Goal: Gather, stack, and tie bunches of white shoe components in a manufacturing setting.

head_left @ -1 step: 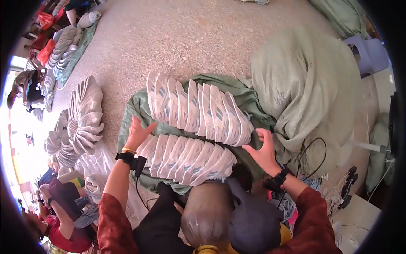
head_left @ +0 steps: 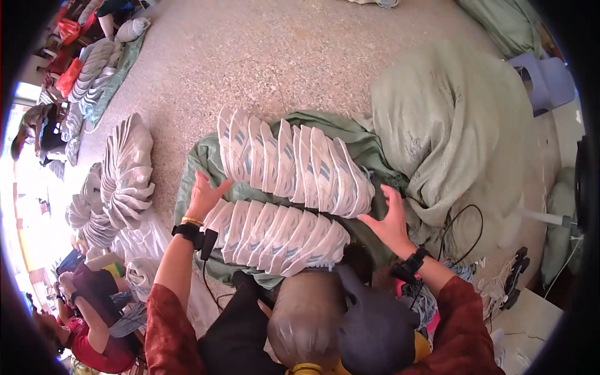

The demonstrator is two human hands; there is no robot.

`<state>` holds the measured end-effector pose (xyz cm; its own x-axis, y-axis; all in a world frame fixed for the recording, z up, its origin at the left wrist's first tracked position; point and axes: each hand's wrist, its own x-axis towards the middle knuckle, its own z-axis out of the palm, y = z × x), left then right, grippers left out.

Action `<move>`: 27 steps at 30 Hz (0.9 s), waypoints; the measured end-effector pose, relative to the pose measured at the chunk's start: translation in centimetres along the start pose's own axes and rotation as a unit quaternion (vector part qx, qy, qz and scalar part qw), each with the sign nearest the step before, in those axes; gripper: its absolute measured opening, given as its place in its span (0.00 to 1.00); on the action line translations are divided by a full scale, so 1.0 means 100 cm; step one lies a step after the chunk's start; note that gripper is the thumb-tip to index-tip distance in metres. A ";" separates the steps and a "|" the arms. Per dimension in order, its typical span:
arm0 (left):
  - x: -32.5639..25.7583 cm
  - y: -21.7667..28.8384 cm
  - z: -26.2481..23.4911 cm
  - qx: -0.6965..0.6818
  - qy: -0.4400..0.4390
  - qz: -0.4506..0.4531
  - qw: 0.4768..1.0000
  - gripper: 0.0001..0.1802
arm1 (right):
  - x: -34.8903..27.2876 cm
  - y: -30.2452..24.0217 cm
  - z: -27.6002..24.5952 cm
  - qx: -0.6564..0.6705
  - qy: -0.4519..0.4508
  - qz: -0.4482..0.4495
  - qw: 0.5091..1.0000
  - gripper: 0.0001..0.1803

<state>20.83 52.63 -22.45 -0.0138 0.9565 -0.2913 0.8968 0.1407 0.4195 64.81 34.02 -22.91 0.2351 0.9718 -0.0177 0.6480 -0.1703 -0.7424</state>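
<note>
Two nested rows of white shoe uppers with blue-grey stripes lie on a green sack. The far row (head_left: pixel 294 162) is longer; the near row (head_left: pixel 281 234) runs beside it, closer to my body. My left hand (head_left: pixel 203 199) is at the left end of the rows, thumb and fingers apart, beside the near row's end. Over at the right end, my right hand (head_left: pixel 390 222) is open, its thumb close to the far row's last upper; I cannot tell whether it touches. Neither hand holds anything. The green sack (head_left: pixel 203 156) shows around the rows.
A large pale green sack (head_left: pixel 450 125) bulges at the right, with a black cable (head_left: pixel 480 219) beside it. More stacked uppers (head_left: pixel 127 172) stand at the left. A person in red (head_left: pixel 97 340) sits at the lower left. A purple plastic stool (head_left: pixel 550 81) is at the far right.
The fingers of my right hand have straightened slightly. The rows of shoe uppers and my left hand stay practically where they were.
</note>
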 end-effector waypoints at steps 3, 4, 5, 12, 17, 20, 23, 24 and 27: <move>0.019 0.000 0.015 -0.074 0.057 0.011 0.996 0.42 | 0.019 -0.003 0.011 -0.035 -0.081 -0.006 0.996 0.58; 0.025 0.003 0.019 -0.117 0.086 0.032 0.989 0.41 | 0.028 -0.004 0.016 -0.013 -0.131 0.024 0.991 0.63; 0.032 0.005 0.020 -0.117 0.086 0.032 0.989 0.41 | 0.036 -0.006 0.023 -0.012 -0.131 0.025 0.991 0.63; 0.031 0.064 0.037 -0.363 -0.158 0.007 0.918 0.39 | 0.077 0.006 0.046 0.001 -0.239 0.044 0.970 0.68; 0.008 0.104 0.035 -0.363 -0.216 -0.074 0.903 0.31 | 0.070 0.009 0.046 0.055 -0.214 0.025 0.975 0.65; -0.006 0.087 0.039 -0.396 -0.181 -0.061 0.898 0.27 | 0.058 -0.010 0.047 0.058 -0.165 0.020 0.984 0.63; -0.019 0.099 0.015 -0.448 -0.217 -0.036 0.867 0.25 | 0.049 -0.033 0.037 0.056 -0.138 0.040 0.988 0.61; -0.026 0.091 -0.001 -0.431 -0.214 -0.056 0.875 0.25 | 0.049 -0.044 0.038 0.055 -0.139 0.013 0.989 0.60; -0.045 0.073 -0.050 -0.381 -0.145 -0.030 0.912 0.21 | 0.052 -0.090 0.037 0.090 -0.129 -0.048 0.986 0.58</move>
<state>25.21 50.64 -13.75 0.1637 0.8490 -0.5023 0.3278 0.4334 0.8394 57.51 41.20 -18.79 -0.0293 0.9951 -0.0942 0.5139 -0.0659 -0.8553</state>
